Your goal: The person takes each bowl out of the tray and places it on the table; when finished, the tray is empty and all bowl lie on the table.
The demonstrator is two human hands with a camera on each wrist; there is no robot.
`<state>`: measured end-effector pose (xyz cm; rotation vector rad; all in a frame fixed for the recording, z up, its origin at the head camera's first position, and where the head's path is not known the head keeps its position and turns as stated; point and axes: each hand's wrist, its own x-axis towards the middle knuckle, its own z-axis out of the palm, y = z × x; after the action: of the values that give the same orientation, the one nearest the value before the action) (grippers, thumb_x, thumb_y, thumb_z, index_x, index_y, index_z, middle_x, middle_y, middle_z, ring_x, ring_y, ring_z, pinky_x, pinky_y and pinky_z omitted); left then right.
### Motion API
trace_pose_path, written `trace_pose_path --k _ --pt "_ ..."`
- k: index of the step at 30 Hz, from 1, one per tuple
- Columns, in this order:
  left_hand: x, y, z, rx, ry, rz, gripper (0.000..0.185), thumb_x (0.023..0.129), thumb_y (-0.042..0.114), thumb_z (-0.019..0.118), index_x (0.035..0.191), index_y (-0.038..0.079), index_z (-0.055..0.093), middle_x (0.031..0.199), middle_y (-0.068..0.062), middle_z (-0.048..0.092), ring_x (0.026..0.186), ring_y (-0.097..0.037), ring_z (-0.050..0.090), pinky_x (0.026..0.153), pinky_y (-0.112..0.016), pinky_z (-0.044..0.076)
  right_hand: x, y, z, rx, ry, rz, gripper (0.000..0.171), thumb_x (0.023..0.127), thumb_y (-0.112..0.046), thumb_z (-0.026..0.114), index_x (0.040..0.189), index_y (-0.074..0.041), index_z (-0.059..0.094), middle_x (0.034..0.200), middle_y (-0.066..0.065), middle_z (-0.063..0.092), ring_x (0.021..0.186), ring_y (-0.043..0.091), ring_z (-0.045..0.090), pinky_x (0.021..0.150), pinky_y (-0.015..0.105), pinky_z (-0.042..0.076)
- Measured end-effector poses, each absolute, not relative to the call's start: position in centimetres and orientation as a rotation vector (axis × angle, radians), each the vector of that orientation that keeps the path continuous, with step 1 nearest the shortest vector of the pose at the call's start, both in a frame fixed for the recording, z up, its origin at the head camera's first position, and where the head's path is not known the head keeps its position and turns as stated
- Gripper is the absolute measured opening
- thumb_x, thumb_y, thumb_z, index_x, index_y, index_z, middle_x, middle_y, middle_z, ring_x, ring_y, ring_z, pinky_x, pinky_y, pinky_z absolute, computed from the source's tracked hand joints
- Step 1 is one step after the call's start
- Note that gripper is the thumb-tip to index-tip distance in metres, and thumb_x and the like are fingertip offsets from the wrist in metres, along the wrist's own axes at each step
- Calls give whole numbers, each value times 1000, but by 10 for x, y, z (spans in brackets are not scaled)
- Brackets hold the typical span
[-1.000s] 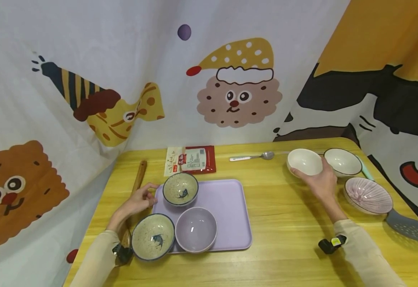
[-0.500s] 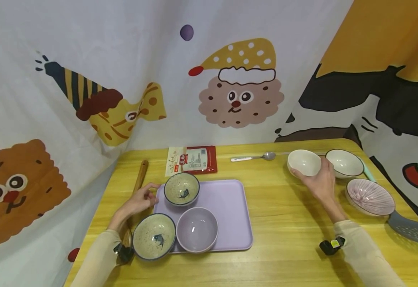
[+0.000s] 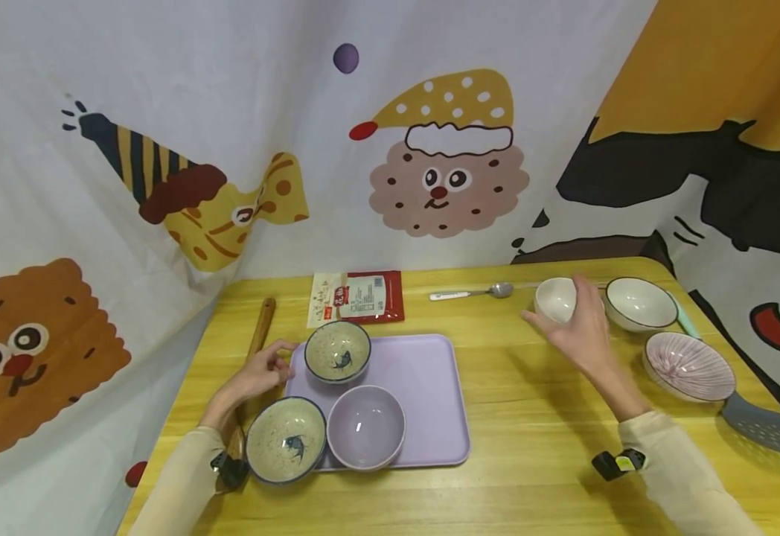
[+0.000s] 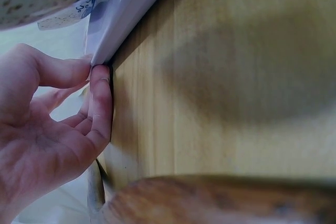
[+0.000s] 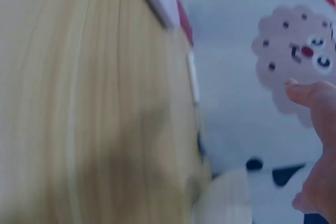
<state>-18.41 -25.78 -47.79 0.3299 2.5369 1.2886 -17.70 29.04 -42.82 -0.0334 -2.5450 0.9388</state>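
Note:
At the tray's left side, my left hand [image 3: 256, 378] pinches the edge of the lilac tray [image 3: 430, 394]; in the left wrist view, thumb and finger meet at the tray rim [image 4: 118, 30]. My right hand [image 3: 580, 331] hovers over a small white bowl [image 3: 552, 298], fingers and thumb spread. The right wrist view has that hand [image 5: 321, 145] apart from the white bowl [image 5: 226, 198], holding nothing. A speckled fish bowl [image 3: 336, 350] and a lilac bowl [image 3: 366, 424] stand on the tray. Another speckled bowl [image 3: 283, 439] overlaps its front left corner.
On the right are a dark-rimmed white bowl [image 3: 639, 301], a pink-striped bowl [image 3: 688, 365] and a grey slotted turner [image 3: 768, 424]. A spoon [image 3: 470, 293] and a red-and-white packet [image 3: 356, 298] lie at the back. A wooden handle [image 3: 263, 327] lies left of the tray.
My right hand has let go of the small white bowl and lifted off it, its fingers spreading. The bowl stays at the back right. My left hand has not moved.

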Motion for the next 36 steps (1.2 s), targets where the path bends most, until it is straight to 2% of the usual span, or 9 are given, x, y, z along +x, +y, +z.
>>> trace_pose_path --k 5,10,15,22,26,33,36 --pt "-182 -257 -478 328 2530 1293 49 87 -6 59 136 -6 50 84 -14 59 74 -18 55 64 -25 47 -171 265 -418 94 -2606 1012 110 78 -39 86 157 3 22 157 33 29 143 54 30 112 71 27" --pt "-182 -258 -480 321 2533 1302 48 89 -5 60 137 -6 50 85 -14 59 74 -18 54 63 -25 46 -165 238 -416 241 -2636 1065 110 77 -38 88 157 3 24 158 31 30 144 52 32 112 70 28" --pt "-183 -258 -481 320 2555 1282 47 90 -3 61 136 -6 51 84 -13 58 73 -18 53 62 -24 45 -158 211 -414 400 -2723 1120 112 75 -39 89 157 1 24 161 27 27 149 48 27 115 68 26" --pt "-184 -259 -480 319 2552 1288 47 90 -2 62 136 -4 52 84 -12 58 73 -16 54 63 -25 46 -149 178 -415 595 -2782 1186 117 73 -44 90 159 -1 22 163 24 26 146 47 33 111 68 34" --pt "-184 -259 -481 316 2554 1292 47 90 -2 63 136 -4 52 84 -12 58 73 -16 54 63 -25 46 -143 160 -420 696 -2781 1246 120 70 -43 92 160 -5 21 164 21 25 148 44 32 112 67 32" --pt "-185 -260 -484 319 2569 1279 47 91 -2 61 137 -6 51 86 -14 59 73 -17 53 62 -24 45 -133 131 -434 807 -2839 1296 126 65 -49 93 162 -14 20 166 13 26 151 36 30 113 65 32" --pt "-186 -259 -484 315 2574 1276 47 91 -2 61 137 -6 51 86 -14 60 72 -17 53 61 -25 44 -129 121 -440 900 -2846 1305 128 63 -51 93 162 -14 21 166 11 27 151 33 30 114 63 32"
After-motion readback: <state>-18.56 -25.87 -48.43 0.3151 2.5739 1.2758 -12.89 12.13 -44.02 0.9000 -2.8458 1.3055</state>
